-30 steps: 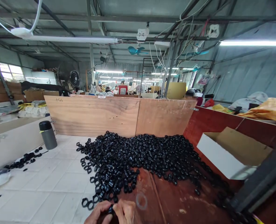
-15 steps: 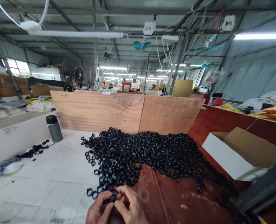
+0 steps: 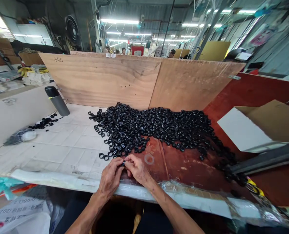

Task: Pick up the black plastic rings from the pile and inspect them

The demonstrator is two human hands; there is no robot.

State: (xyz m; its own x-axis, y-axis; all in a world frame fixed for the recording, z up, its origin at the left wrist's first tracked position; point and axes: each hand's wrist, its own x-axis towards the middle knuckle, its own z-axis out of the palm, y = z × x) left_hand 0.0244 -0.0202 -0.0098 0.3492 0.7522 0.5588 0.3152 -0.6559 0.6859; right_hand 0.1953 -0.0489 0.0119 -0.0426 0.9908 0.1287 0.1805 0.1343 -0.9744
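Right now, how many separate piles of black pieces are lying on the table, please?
2. The large pile lies in the middle, spreading to the right; the small pile is at the left, near the grey flask. More may be hidden behind the white box.

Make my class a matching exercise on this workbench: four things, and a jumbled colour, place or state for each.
1. Bottle
2. Black rings
3. Cardboard box
4. Left hand and right hand

A. Open, beside the red panel
B. Pinching a small black part
C. Grey, black lid
D. Heaped before the plywood board

Pairs: 1-C, 2-D, 3-A, 4-B
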